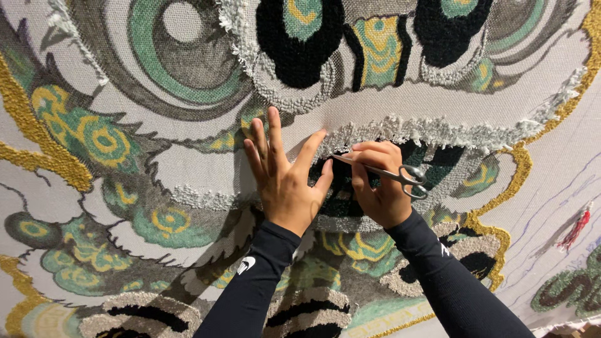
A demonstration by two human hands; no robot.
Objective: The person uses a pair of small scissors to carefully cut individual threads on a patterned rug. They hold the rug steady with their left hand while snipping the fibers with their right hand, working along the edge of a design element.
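Hands: left [285, 181] spread flat on one tufted rug [125, 188], right [379, 188] gripping one pair of scissors [391, 174]

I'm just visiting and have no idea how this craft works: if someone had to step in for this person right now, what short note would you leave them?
Left hand: open, pressed flat on the tufted cloth, fingers spread beside a grey-white fringe of loops.
Right hand: shut on small metal scissors, tips pointing left toward the left hand's thumb, at the edge of the black tufted patch.
Done: much of the green, yellow, black and grey pattern is tufted.
Left: bare cloth shows between the tufted areas, and at the right edge only drawn lines mark the cloth. Whether the fringe here is trimmed cannot be told.
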